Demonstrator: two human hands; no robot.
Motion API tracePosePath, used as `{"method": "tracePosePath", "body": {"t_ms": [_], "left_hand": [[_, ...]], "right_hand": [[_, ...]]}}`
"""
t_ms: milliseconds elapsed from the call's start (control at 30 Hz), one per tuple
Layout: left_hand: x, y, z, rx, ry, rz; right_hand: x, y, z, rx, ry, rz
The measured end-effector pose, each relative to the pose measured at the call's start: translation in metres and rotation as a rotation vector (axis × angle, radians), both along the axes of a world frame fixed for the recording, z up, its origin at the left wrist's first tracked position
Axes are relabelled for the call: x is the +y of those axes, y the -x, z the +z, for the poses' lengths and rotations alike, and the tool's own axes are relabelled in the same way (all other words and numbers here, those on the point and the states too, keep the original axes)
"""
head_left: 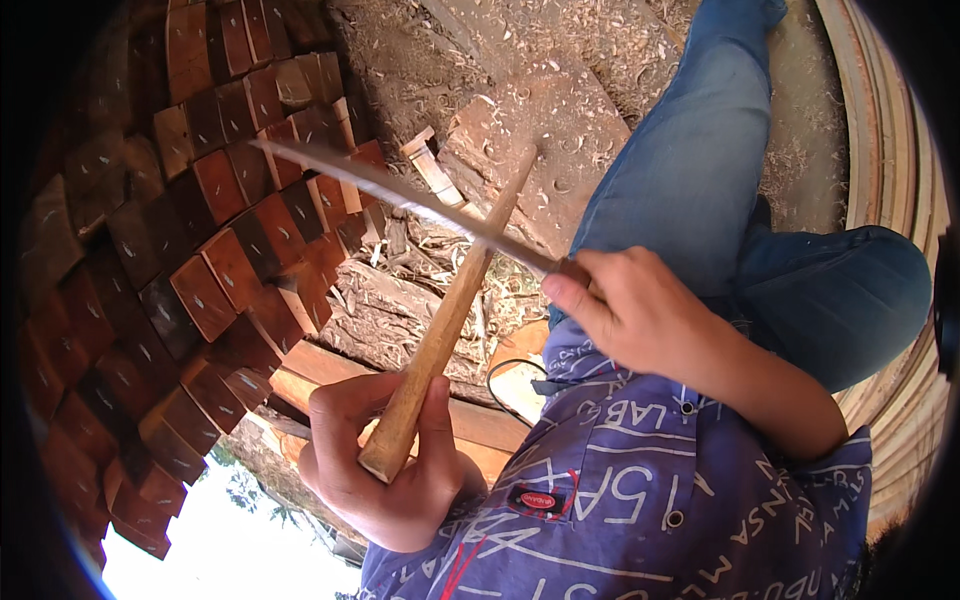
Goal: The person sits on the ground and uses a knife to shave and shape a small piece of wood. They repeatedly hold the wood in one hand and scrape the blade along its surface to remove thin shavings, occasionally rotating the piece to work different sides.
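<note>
A tapered wooden stick (445, 325) slants across the middle of the head view, thick end near me and thin end pointing away. Near its thick end, my left hand (375, 475) grips it between thumb and fingers. My right hand (645, 310) is closed around the brown handle of a long, narrow metal blade (400, 196). This blade crosses over the upper half of the stick and reaches out to the left. Motion blur hides its edge, and I cannot tell whether it touches the stick.
Reddish-brown wooden blocks (232, 270) are stacked along the left. A worn wooden slab (570, 115) and a small pale wood piece (430, 165) lie among shavings ahead. My jeans-clad leg (690, 140) stretches forward; long wooden strips (885, 180) curve along the right. A black cable (492, 373) loops nearby.
</note>
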State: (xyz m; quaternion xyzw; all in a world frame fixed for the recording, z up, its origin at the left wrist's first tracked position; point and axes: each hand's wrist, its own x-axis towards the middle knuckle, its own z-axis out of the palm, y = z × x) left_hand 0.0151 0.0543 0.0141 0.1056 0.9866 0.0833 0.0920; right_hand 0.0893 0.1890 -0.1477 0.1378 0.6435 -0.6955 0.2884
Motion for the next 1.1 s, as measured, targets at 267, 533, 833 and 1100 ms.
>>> {"method": "tracePosePath", "body": {"t_ms": [267, 533, 833, 1100], "left_hand": [[-0.014, -0.006, 0.001, 0.024, -0.133, 0.155], [-0.023, 0.002, -0.001, 0.052, -0.182, 0.033], [-0.020, -0.006, -0.003, 0.078, -0.252, 0.187], [-0.026, -0.007, -0.006, 0.100, -0.229, 0.317]], "right_hand": [[-0.012, 0.000, -0.025, 0.003, -0.131, 0.072], [-0.016, 0.014, 0.021, 0.109, 0.130, -0.023], [-0.021, -0.002, -0.009, -0.098, -0.006, -0.020], [-0.038, 0.006, 0.007, 0.068, 0.157, -0.050]]}}
